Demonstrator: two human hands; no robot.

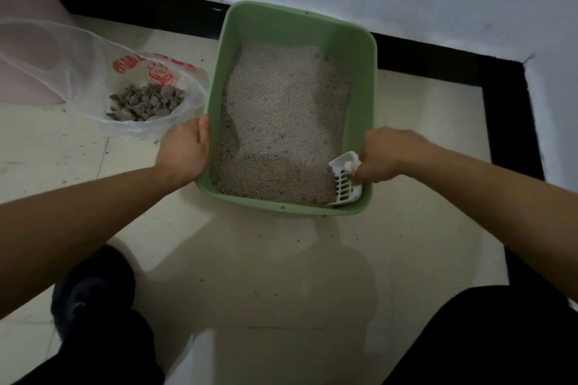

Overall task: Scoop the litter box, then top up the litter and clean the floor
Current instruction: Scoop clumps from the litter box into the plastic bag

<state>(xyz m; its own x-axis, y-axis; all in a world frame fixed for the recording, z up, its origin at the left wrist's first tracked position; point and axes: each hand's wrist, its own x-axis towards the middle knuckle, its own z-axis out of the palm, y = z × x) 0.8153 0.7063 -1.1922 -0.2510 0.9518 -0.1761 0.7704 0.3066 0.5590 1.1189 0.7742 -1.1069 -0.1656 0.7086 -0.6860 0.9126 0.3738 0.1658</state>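
Knees (484,337) nearest, crouched at litter box (219,72). Clasping near-left rim with left hand (184,147). Gripping scoop (345,178) in right hand (384,156), blade down in litter (281,122), near-right corner. Bag (93,72) of clumps (147,101) leftward across the box, nearer left hand.

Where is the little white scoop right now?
In the head view, the white slotted plastic scoop is in the near right corner of the green plastic litter box, dipped into the grey litter and held by the right hand.
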